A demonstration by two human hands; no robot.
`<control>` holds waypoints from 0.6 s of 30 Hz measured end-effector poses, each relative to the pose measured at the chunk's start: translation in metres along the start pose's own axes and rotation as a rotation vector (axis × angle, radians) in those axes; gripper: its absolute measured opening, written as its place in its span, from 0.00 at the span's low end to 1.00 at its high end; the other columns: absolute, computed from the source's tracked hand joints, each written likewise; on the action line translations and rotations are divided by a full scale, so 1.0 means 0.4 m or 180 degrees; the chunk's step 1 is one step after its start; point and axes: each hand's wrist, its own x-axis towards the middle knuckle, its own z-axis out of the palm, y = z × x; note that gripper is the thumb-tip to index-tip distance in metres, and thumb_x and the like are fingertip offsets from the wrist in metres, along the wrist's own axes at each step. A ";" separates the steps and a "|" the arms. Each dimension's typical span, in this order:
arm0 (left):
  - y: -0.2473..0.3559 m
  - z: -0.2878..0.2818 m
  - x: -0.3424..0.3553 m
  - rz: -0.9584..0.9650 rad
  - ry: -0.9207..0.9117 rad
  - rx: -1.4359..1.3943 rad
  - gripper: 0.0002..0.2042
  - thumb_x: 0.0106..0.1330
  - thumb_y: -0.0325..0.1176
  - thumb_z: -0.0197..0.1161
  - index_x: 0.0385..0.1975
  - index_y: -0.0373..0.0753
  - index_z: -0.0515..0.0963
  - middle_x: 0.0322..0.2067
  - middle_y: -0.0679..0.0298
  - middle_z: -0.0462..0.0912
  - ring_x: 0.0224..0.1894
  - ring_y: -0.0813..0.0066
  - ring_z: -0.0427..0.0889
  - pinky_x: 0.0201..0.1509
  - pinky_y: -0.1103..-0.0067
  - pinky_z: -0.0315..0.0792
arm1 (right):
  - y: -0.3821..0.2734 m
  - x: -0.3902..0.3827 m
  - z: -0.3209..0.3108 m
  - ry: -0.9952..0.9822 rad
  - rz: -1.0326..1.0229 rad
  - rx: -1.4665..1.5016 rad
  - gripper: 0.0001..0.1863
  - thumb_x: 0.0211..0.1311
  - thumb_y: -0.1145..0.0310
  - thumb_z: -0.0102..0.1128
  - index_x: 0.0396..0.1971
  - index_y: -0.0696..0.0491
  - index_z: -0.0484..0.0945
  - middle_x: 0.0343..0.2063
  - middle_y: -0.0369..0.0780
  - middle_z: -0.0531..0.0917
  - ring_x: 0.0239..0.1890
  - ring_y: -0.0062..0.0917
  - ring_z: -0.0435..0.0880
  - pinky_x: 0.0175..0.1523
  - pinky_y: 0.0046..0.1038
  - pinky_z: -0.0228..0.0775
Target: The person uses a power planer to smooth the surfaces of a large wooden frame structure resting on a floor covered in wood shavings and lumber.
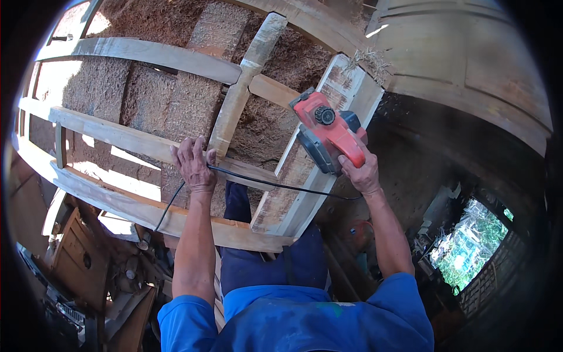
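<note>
My right hand (365,172) grips the rear handle of a red and black electric planer (329,130). The planer rests at a slant on a wide wooden board (308,176), whose face is partly bare and partly rough brown. A black power cord (270,183) runs from near my right hand leftward to my left hand (195,164). That hand lies on a rail of the wooden frame (132,136), beside the foot of a slanting crosspiece (239,100). Its thumb and fingers close around the cord there.
Wood shavings (372,61) are heaped at the board's far end, and brown shavings cover the ground under the frame. Large wooden panels (469,70) stand at the upper right. A wooden cabinet piece (79,261) and clutter lie at lower left. A bright opening (472,243) shows at right.
</note>
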 end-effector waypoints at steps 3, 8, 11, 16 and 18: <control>0.012 0.008 -0.004 -0.0004 0.0028 -0.0051 0.25 0.77 0.58 0.45 0.60 0.47 0.73 0.54 0.57 0.73 0.64 0.57 0.70 0.77 0.50 0.47 | -0.058 0.086 0.022 -0.0138 -0.0431 -0.0261 0.32 0.58 0.65 0.73 0.62 0.57 0.75 0.42 0.51 0.88 0.41 0.43 0.90 0.46 0.37 0.82; 0.007 -0.014 -0.013 0.0040 0.0346 -0.0359 0.25 0.79 0.58 0.41 0.61 0.47 0.72 0.54 0.57 0.73 0.64 0.56 0.70 0.76 0.49 0.49 | -0.155 0.277 0.108 -0.0144 -0.1443 -0.0744 0.32 0.57 0.62 0.75 0.62 0.49 0.77 0.47 0.51 0.86 0.44 0.42 0.89 0.49 0.37 0.82; -0.035 -0.074 -0.092 -0.0053 0.1046 -0.0331 0.28 0.81 0.56 0.35 0.60 0.39 0.73 0.54 0.55 0.77 0.62 0.54 0.72 0.73 0.54 0.57 | -0.184 0.280 0.127 -0.0098 -0.1338 -0.0618 0.33 0.56 0.62 0.76 0.63 0.49 0.76 0.48 0.51 0.85 0.45 0.42 0.89 0.51 0.36 0.82; -0.110 -0.270 -0.506 -0.0959 0.1258 0.0450 0.31 0.83 0.53 0.29 0.59 0.31 0.72 0.55 0.50 0.75 0.58 0.51 0.73 0.65 0.60 0.65 | -0.124 0.032 0.114 -0.0229 -0.0737 0.0151 0.38 0.55 0.63 0.76 0.65 0.58 0.72 0.45 0.52 0.87 0.45 0.43 0.89 0.50 0.36 0.82; -0.073 -0.259 -0.687 -0.1832 0.1184 -0.0032 0.31 0.83 0.53 0.29 0.58 0.33 0.73 0.55 0.48 0.71 0.57 0.51 0.73 0.65 0.61 0.65 | -0.112 -0.129 0.123 -0.0291 -0.0228 0.0180 0.38 0.56 0.65 0.74 0.66 0.60 0.70 0.48 0.54 0.85 0.46 0.46 0.89 0.49 0.38 0.82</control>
